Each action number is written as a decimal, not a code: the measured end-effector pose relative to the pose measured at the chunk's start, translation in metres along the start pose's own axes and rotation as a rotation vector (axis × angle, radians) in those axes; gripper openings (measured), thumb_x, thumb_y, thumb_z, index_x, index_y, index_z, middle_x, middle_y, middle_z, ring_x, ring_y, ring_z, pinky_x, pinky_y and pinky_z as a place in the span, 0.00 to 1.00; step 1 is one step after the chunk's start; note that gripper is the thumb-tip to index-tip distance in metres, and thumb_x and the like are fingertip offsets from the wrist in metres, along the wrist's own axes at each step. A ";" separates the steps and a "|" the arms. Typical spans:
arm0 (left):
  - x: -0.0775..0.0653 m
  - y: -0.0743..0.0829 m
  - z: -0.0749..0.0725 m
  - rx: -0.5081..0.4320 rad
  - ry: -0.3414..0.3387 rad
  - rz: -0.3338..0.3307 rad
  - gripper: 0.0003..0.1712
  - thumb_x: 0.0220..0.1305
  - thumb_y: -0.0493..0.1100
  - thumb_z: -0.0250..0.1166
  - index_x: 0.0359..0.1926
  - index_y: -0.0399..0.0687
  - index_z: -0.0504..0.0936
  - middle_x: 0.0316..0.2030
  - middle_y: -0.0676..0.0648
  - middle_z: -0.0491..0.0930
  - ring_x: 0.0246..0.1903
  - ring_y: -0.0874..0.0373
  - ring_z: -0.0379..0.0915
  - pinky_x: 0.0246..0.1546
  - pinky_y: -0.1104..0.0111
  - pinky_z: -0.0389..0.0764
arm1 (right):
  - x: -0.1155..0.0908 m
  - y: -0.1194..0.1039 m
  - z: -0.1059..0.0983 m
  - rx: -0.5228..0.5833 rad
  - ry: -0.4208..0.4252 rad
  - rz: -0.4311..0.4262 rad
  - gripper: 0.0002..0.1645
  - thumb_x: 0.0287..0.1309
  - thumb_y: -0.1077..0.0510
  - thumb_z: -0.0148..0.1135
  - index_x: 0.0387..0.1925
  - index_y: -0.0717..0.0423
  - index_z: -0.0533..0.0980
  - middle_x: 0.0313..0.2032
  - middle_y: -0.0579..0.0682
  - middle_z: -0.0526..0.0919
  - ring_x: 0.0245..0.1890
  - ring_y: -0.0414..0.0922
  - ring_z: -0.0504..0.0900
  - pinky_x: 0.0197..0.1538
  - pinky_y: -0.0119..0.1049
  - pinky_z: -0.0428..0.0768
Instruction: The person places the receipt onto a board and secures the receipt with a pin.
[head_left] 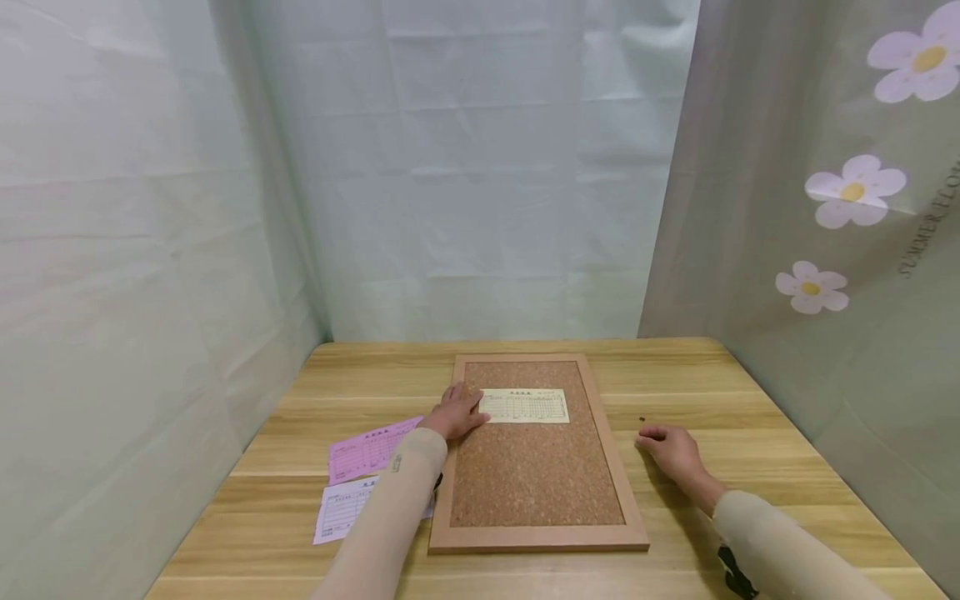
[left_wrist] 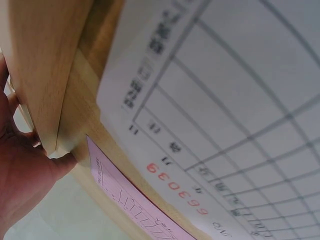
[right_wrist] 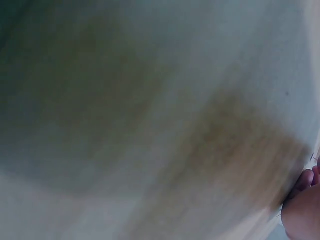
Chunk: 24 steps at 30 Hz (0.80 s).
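Observation:
A cork board (head_left: 536, 475) in a pale wooden frame lies flat on the table. Across its upper part is a pale yellow printed form (head_left: 525, 407). My left hand (head_left: 456, 412) rests over the board's left edge, its fingers spread, with thumb and forefinger touching the form's left end. To the right of the board, my right hand (head_left: 673, 454) is low at the tabletop with fingers bent. Just beyond its fingertips lies a tiny dark object (head_left: 642, 419), too small to identify. In the right wrist view only part of the right hand (right_wrist: 302, 205) shows; whether it pinches anything is unclear.
Left of the board lie a pink form (head_left: 367, 452) and a white form (head_left: 341, 510), the latter partly beneath my left forearm. The wood-grain table (head_left: 705, 383) is enclosed by hanging cloth at the back and sides; the right cloth carries printed flowers (head_left: 855, 192).

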<state>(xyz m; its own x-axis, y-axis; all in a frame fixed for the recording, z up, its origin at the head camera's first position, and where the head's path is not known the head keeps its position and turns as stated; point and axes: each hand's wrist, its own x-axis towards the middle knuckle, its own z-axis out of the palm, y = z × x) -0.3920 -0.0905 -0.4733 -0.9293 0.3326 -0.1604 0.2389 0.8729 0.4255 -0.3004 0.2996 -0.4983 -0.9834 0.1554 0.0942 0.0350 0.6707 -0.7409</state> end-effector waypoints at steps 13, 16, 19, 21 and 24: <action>-0.002 0.002 -0.003 -0.011 -0.003 0.005 0.36 0.75 0.56 0.53 0.77 0.52 0.56 0.77 0.36 0.37 0.76 0.41 0.30 0.70 0.43 0.49 | 0.004 -0.002 0.000 -0.053 -0.016 -0.001 0.10 0.64 0.61 0.63 0.37 0.65 0.84 0.39 0.60 0.86 0.47 0.60 0.80 0.50 0.54 0.75; -0.001 0.002 -0.002 -0.006 -0.003 0.003 0.36 0.75 0.57 0.53 0.77 0.52 0.56 0.77 0.36 0.37 0.76 0.41 0.30 0.70 0.44 0.49 | 0.004 -0.002 0.000 -0.073 -0.009 -0.019 0.09 0.63 0.61 0.63 0.36 0.65 0.84 0.37 0.59 0.86 0.45 0.59 0.81 0.48 0.53 0.76; -0.002 0.002 -0.002 -0.009 -0.002 0.003 0.36 0.75 0.57 0.53 0.77 0.52 0.56 0.77 0.36 0.37 0.76 0.41 0.30 0.70 0.44 0.49 | 0.004 -0.003 0.001 -0.084 -0.006 -0.027 0.08 0.63 0.62 0.64 0.35 0.65 0.84 0.37 0.58 0.86 0.43 0.58 0.82 0.47 0.53 0.76; -0.003 0.003 -0.002 -0.006 -0.001 0.003 0.36 0.75 0.57 0.53 0.77 0.52 0.56 0.77 0.36 0.37 0.76 0.41 0.30 0.70 0.44 0.49 | 0.004 -0.003 0.002 -0.087 -0.002 -0.031 0.08 0.62 0.62 0.64 0.35 0.65 0.84 0.37 0.59 0.86 0.43 0.58 0.82 0.46 0.52 0.76; -0.005 0.004 -0.002 -0.012 -0.002 0.003 0.36 0.75 0.56 0.53 0.77 0.52 0.56 0.77 0.36 0.37 0.76 0.41 0.30 0.70 0.44 0.48 | 0.004 -0.003 0.002 -0.086 0.001 -0.027 0.09 0.63 0.61 0.64 0.35 0.65 0.84 0.37 0.58 0.86 0.43 0.57 0.82 0.46 0.51 0.76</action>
<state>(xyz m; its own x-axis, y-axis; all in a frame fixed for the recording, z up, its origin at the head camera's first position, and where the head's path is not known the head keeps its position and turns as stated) -0.3874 -0.0898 -0.4689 -0.9280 0.3362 -0.1607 0.2387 0.8676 0.4362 -0.3043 0.2970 -0.4975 -0.9840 0.1368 0.1140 0.0235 0.7345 -0.6783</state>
